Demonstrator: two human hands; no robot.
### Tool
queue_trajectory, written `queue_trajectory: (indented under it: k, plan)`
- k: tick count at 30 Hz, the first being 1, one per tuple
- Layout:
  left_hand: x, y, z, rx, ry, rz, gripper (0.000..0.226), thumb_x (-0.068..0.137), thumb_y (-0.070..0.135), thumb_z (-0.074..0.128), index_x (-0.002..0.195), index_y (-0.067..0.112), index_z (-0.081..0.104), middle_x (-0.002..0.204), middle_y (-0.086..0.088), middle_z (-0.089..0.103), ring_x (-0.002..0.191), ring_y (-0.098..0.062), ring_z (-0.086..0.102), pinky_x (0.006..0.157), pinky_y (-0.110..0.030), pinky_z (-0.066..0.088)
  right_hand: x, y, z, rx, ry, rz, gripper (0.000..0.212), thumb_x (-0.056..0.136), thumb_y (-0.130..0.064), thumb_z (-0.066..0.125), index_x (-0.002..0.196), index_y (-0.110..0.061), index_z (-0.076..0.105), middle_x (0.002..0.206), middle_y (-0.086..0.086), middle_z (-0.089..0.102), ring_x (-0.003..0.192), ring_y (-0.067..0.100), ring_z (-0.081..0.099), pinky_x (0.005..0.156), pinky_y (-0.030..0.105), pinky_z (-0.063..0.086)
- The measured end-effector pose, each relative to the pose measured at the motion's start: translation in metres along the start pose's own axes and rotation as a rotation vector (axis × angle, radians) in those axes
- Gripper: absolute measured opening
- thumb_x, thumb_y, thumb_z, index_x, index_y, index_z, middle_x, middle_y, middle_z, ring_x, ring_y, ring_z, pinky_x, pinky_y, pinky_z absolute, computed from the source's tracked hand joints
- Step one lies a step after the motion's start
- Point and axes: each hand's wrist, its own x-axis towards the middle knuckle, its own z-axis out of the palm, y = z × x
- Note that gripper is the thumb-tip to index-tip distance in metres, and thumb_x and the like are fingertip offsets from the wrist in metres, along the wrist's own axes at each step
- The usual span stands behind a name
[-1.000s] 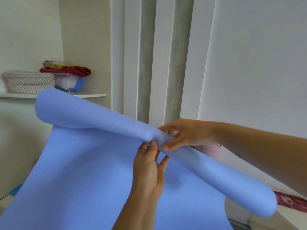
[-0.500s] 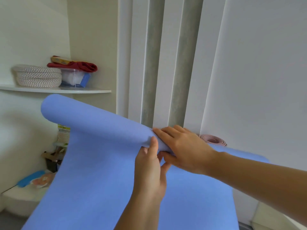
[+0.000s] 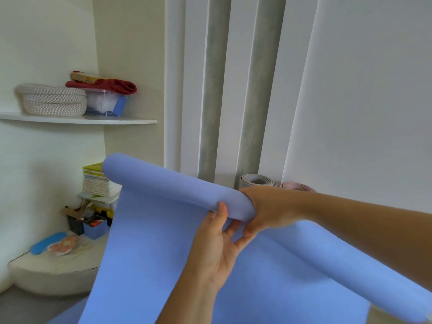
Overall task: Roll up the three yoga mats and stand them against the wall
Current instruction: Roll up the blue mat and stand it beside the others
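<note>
A blue yoga mat (image 3: 163, 242) hangs in the air in front of me, its top edge curled into a loose roll that runs from upper left to lower right. My left hand (image 3: 217, 244) holds the roll from below, thumb on its front and fingers under it. My right hand (image 3: 264, 211) wraps over the roll's middle from the right, fingers curled round it. Behind my right arm a rolled grey mat (image 3: 257, 181) and a rolled pink mat (image 3: 297, 185) stand against the white wall (image 3: 362, 101); only their tops show.
A corner shelf (image 3: 77, 119) carries a rope basket (image 3: 51, 99), a plastic box and red cloth. Lower down, a curved ledge (image 3: 53, 267) holds stacked books (image 3: 98, 183), small bins and toys. Grey vertical strips (image 3: 212, 90) run down the wall.
The roll has moved lower and to the right and grown thicker. My right hand has turned further over it. The view has tilted down, showing the grey mat and the lower ledge.
</note>
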Motion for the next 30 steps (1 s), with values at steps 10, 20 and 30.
queue_trajectory:
  k: [10,20,30]
  plan:
    - [-0.022,0.042,-0.009,1.88,0.204,0.672,0.034,0.09,0.046,0.052,0.069,0.02,0.054,0.071,0.005,0.057,0.069,-0.014,0.053,0.062,-0.032,0.043,-0.01,0.019,0.008,-0.282,0.214,0.11,0.029,0.075,-0.013,0.063,0.093,-0.023,0.042,0.074,-0.014,0.043,0.074,0.016,0.048,0.051,0.02,0.035]
    - [-0.009,-0.006,0.011,0.353,0.101,-0.111,0.033,0.098,0.038,0.043,0.115,0.016,0.061,0.11,-0.007,0.07,0.097,-0.018,0.068,0.077,-0.036,0.058,-0.011,0.004,0.024,-0.257,0.146,0.07,0.04,0.073,-0.021,0.07,0.107,-0.017,0.05,0.092,0.001,0.064,0.083,0.021,0.06,0.064,0.032,0.049]
    - [0.001,-0.034,0.0,-0.02,0.238,-0.082,0.035,0.098,0.034,0.046,0.125,0.012,0.055,0.117,-0.012,0.063,0.108,-0.028,0.061,0.069,-0.054,0.056,-0.026,0.05,0.038,-0.098,0.177,0.109,0.077,0.065,-0.045,0.078,0.131,-0.037,0.038,0.113,-0.013,0.059,0.101,0.014,0.058,0.084,0.036,0.052]
